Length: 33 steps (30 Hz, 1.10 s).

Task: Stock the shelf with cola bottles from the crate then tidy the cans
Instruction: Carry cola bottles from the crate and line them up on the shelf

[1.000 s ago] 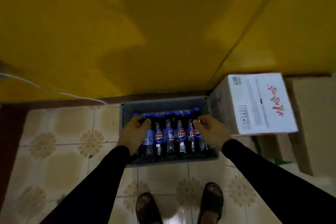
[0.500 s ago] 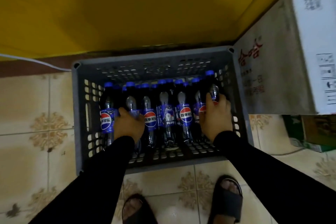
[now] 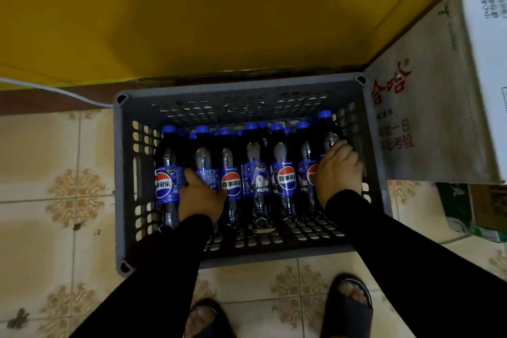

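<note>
Head view, looking straight down. Grey slotted crate [image 3: 120, 178] on the tiled floor [image 3: 49, 162], pushed against a yellow wall [image 3: 192, 14]. Inside, cola bottles [image 3: 256, 173] with blue caps and blue labels standing upright in a row along the crate's far half. Left hand [image 3: 201, 197], in a black sleeve [image 3: 153, 269], reaching in near the left end, grip curled round the second bottle [image 3: 204, 162] from the left, thumb beside the leftmost bottle [image 3: 167, 173]. Right hand [image 3: 338, 171] at the right end, grip wrapped round the rightmost bottle [image 3: 327, 132], whose cap sits higher than its neighbours. White cardboard box [image 3: 439, 96] with red characters just beside the crate's right wall. White cable [image 3: 55, 90] along the skirting at left. Two feet in dark sandals [image 3: 349, 307] below the crate's near edge.
</note>
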Motion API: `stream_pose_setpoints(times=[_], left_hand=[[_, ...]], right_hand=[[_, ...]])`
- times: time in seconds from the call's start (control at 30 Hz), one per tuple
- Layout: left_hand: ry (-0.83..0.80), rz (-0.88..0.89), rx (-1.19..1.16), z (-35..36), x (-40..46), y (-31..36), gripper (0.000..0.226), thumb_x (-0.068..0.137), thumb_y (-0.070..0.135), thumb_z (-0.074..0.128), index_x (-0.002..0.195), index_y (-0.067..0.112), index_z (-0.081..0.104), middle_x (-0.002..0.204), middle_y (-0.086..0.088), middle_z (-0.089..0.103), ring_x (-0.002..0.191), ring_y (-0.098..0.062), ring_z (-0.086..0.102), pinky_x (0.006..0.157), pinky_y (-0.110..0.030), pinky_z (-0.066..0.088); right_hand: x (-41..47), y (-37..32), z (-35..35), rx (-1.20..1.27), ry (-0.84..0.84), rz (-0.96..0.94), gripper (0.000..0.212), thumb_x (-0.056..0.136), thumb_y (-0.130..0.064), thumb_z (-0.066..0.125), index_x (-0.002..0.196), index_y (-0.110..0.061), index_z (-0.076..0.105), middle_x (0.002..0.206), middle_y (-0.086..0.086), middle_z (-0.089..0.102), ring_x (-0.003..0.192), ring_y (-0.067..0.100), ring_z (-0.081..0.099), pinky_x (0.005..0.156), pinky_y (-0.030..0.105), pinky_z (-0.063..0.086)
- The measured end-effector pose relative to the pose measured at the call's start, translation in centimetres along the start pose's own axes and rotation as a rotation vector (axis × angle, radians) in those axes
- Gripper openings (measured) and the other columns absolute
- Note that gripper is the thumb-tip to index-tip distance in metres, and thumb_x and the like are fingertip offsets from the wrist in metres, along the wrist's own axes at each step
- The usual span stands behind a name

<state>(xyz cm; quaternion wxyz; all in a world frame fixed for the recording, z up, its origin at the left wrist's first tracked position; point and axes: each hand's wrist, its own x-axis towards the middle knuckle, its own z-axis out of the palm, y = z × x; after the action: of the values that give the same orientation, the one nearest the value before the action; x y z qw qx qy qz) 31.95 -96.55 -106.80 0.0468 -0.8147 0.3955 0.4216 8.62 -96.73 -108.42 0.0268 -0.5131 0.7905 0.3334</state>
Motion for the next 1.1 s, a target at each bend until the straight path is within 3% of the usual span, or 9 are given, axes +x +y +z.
stream_pose_setpoints(times=[0.13,0.23,0.33,0.5,0.6,0.7,0.83,0.97,1.1], left_hand=[[0.009,0.025,-0.061,-0.1,-0.1,-0.4,0.091,0.087,0.026,0.07,0.152,0.007,0.009,0.133,-0.026,0.053,0.117,-0.043,0.055,0.092,-0.045,0.049],[0.019,0.077,-0.156,-0.5,-0.7,-0.8,0.077,0.088,0.023,0.069,0.147,0.01,0.021,0.129,-0.018,0.059,0.114,-0.039,0.058,0.091,-0.041,0.048],[0.028,0.138,-0.291,-1.2,-1.7,-1.4,0.07,0.086,0.022,0.071,0.142,0.016,0.03,0.119,-0.008,0.064,0.1,-0.03,0.062,0.084,-0.035,0.05],[-0.017,0.265,-0.42,-4.5,-4.4,-0.8,0.07,0.084,0.021,0.074,0.14,0.026,0.033,0.114,0.006,0.059,0.096,-0.017,0.06,0.082,-0.032,0.047],[-0.036,0.332,-0.501,-8.6,-7.3,1.1,0.074,0.085,0.019,0.074,0.144,0.026,0.03,0.119,0.008,0.055,0.101,-0.016,0.059,0.09,-0.033,0.049],[-0.023,0.411,-0.59,-13.5,-10.3,3.4,0.074,0.085,0.021,0.075,0.144,0.029,0.032,0.125,0.007,0.057,0.106,-0.014,0.061,0.096,-0.038,0.051],[0.038,0.528,-0.741,-22.0,-16.0,6.4,0.066,0.084,0.01,0.075,0.137,0.027,0.038,0.115,0.008,0.063,0.096,0.001,0.065,0.076,-0.016,0.054],[0.094,0.609,-0.896,-31.3,-23.5,8.3,0.06,0.084,0.003,0.072,0.132,0.025,0.044,0.105,-0.003,0.069,0.089,-0.014,0.069,0.077,-0.028,0.059],[0.156,0.706,-0.993,-39.4,-31.3,8.4,0.043,0.086,-0.005,0.065,0.114,0.025,0.052,0.091,0.0,0.068,0.077,-0.012,0.064,0.068,-0.023,0.055]], right_hand=[[-0.1,-0.2,-0.9,0.045,-0.067,0.0,0.049,0.092,-0.022,0.041,0.13,0.008,0.049,0.112,0.017,0.065,0.088,0.023,0.065,0.069,0.028,0.052],[0.3,0.5,-1.6,0.31,-0.091,-0.038,0.066,0.094,-0.022,0.054,0.141,0.012,0.022,0.131,0.027,0.046,0.113,0.035,0.053,0.092,0.038,0.047],[0.1,2.6,-2.1,0.774,-0.156,-0.108,0.078,0.079,-0.027,0.077,0.139,-0.002,0.035,0.13,0.023,0.048,0.115,0.038,0.051,0.097,0.043,0.044],[-2.8,4.5,-5.1,1.362,-0.355,-0.268,0.063,0.065,-0.019,0.088,0.118,-0.024,0.054,0.108,-0.002,0.068,0.094,0.016,0.068,0.086,0.036,0.056],[-5.0,5.1,-10.2,1.639,-0.471,-0.325,0.067,0.071,-0.016,0.086,0.128,-0.021,0.053,0.112,0.0,0.07,0.099,0.018,0.069,0.088,0.036,0.056],[-6.6,5.7,-16.9,1.855,-0.563,-0.365,0.055,0.081,-0.004,0.074,0.13,-0.015,0.051,0.106,0.006,0.072,0.096,0.021,0.07,0.086,0.036,0.056],[-9.6,7.5,-27.2,2.099,-0.673,-0.505,0.054,0.082,0.001,0.067,0.133,-0.01,0.051,0.108,0.01,0.07,0.094,0.023,0.067,0.081,0.038,0.057],[-14.2,9.5,-37.6,2.234,-0.738,-0.644,0.057,0.071,-0.006,0.066,0.128,-0.008,0.054,0.108,0.016,0.067,0.092,0.027,0.066,0.075,0.039,0.059],[-20.3,12.0,-46.5,2.25,-0.738,-0.759,0.062,0.07,-0.019,0.075,0.127,-0.005,0.055,0.096,0.015,0.069,0.08,0.025,0.066,0.071,0.037,0.057]])
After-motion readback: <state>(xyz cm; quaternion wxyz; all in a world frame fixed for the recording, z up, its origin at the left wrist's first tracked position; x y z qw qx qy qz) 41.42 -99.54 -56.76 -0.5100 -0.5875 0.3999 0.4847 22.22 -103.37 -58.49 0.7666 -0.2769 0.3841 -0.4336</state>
